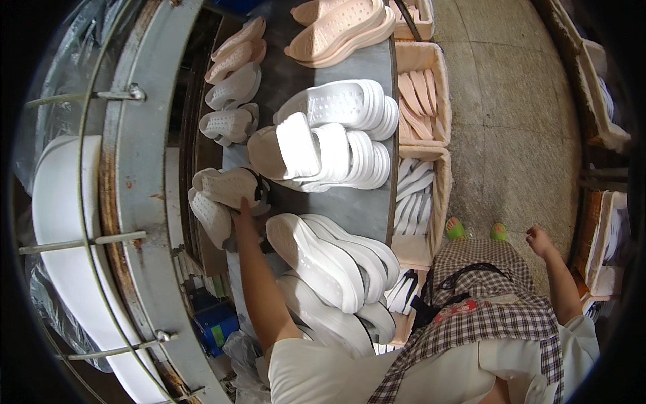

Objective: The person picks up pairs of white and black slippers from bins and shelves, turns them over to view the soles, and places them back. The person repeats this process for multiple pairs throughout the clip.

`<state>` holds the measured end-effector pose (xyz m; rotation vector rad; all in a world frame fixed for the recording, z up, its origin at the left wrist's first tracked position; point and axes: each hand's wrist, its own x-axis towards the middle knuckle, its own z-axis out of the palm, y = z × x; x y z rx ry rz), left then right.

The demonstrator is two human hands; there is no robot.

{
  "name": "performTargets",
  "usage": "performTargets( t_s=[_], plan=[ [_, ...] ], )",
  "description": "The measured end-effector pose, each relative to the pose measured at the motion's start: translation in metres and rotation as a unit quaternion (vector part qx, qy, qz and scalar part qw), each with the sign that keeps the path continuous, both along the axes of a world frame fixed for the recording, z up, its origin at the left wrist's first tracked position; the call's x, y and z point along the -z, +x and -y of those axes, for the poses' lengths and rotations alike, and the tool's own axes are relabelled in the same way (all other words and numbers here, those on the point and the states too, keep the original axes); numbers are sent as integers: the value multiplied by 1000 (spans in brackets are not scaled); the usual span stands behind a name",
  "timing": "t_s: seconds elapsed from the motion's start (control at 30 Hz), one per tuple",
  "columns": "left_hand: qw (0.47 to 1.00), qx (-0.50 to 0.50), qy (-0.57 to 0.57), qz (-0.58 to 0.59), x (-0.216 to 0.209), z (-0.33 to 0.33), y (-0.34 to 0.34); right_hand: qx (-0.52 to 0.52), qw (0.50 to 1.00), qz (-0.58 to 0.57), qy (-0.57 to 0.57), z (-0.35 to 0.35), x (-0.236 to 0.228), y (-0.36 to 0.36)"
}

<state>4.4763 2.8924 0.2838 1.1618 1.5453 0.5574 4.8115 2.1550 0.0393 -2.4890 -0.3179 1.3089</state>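
Along the left edge of the bench [356, 209], the left hand [246, 206] is partly lost against a perforated white sole [229, 186] and a small black patch, so its fingertips cannot be made out. At the bench's far end, a group of pink soles [343, 30] is cut off by the upper rim. At its near end, a heap of white soles [330, 262] runs behind the left upper arm and sleeve; in the middle, glare washes out part of a white stack [323, 148].

Cloth-lined crates stand in a row against the bench's right edge. One crate [420, 50] holds pink pieces [418, 94]; the next, a white-lined crate [441, 185], holds slim white pieces [414, 202]. Nearer the bench's near end, white pieces with dark edges [402, 289] are mostly covered by the person's apron [464, 310]. Well to the right of the bench, across the floor [505, 101], more crates are dim and cropped.

The left fingers are at the white sole on the bench's left edge; whether they grip it or only touch it, I cannot tell. The right hand [537, 239], well right of the bench, appears to hold nothing, its fingers bent, too small to judge how far open.
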Motion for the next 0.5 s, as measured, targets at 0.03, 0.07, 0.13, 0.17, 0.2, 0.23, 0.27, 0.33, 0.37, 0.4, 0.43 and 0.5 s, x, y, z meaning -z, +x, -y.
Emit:
performTargets(
  t_s=[0.03,0.07,0.13,0.17,0.2,0.23,0.27,0.33,0.37,0.4,0.43,0.5],
  plan=[
    [1000,3,-23,10,-4,1,3,2,1000,-6,-1,2,3,-2],
    [999,14,-41,23,-3,2,7,-1,1000,-7,-2,4,7,-5],
    [999,-2,-39,32,0,-1,12,-9,999,-21,-29,7,13,-8],
    [998,-8,-28,53,3,-3,14,-2,1000,-25,-12,8,16,-9],
    [996,-23,-37,75,8,-5,14,5,999,-31,-8,8,17,-10],
    [989,-67,-63,118,10,-13,18,19,999,-40,-31,9,17,-12],
    [984,-91,-69,135,13,-17,18,37,998,-48,-3,10,15,-13],
    [972,-139,-81,170,15,-22,19,90,994,-67,0,12,9,-16],
    [968,-143,-78,192,15,-23,19,66,997,-51,0,13,6,-18],
    [966,-143,-71,203,14,-22,20,48,998,-36,1,15,3,-19],
    [964,-144,-63,216,14,-21,22,36,999,-25,-1,16,0,-19],
    [953,-154,-48,255,13,-18,28,18,1000,-9,4,18,-2,-21]
  ],
)
